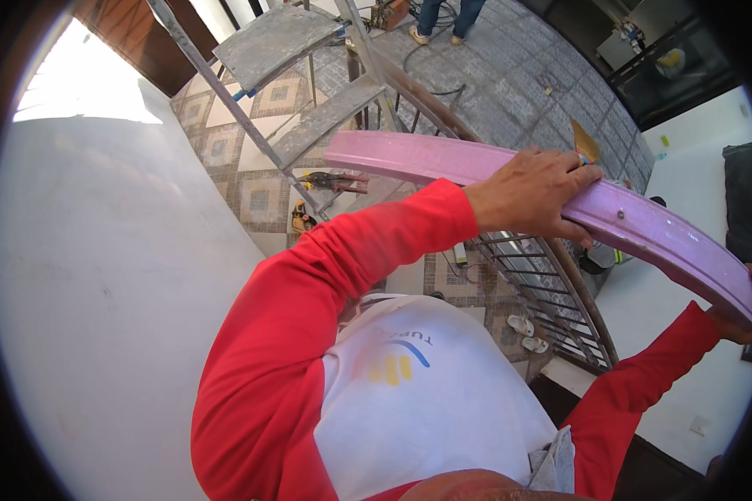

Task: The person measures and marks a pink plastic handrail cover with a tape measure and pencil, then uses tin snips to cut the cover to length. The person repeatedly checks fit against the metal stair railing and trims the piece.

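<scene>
Pink strip [643, 221], long and profiled, is running across the view in front of the person, its left end hanging free near the stepladder [330, 121], its right end reaching the dark picture rim. It is sitting above the stair railing [581, 296] as seen from the head, actual gap unclear.

Left hand [533, 192] is clamping over the strip near mid-length: fingers bending over the far edge, thumb coming round the near edge. Right hand [734, 324] is gripping near the right end from the near side, apparently closed around it, though the rim is cutting off part of the fingers.

Handling, judging by looks: strip is looking stiff lengthwise and fairly light, thin-walled, probably metal or hard plastic. Curve may be partly coming from the lens. Pink skin is shining, smooth, perhaps film, so sliding under dry fingers is likely; scuffing or denting seems a bigger worry than breaking. Edges may be sharp for bare skin. Small screw-like head [621, 214] is showing on the face right of the left hand; better keeping fingers off it.

Best hold: both edges, hands well apart, as now. Long free left end is probably tipping or swinging easily; shifting the left hand outward would be steadying it.
</scene>
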A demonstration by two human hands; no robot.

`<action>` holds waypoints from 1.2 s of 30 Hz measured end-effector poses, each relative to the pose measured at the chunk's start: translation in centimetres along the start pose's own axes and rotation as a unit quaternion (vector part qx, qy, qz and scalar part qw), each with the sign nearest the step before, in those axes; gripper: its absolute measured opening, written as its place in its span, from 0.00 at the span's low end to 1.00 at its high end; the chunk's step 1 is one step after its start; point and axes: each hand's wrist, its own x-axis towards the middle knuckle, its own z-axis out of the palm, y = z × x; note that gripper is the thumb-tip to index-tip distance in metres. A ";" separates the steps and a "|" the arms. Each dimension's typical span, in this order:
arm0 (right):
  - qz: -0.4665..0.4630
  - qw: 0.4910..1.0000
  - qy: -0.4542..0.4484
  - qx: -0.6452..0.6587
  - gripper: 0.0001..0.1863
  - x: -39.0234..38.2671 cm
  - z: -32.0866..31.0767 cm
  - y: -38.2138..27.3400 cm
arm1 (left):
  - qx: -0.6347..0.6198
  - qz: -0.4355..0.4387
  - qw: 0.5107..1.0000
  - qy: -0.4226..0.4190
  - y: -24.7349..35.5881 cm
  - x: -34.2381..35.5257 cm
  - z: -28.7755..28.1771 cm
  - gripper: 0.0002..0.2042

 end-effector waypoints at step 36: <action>0.671 0.652 0.347 0.062 0.24 -51.0 -11.2 21.4 | 0.300 -0.095 0.896 -0.312 -25.8 -13.5 3.2 0.50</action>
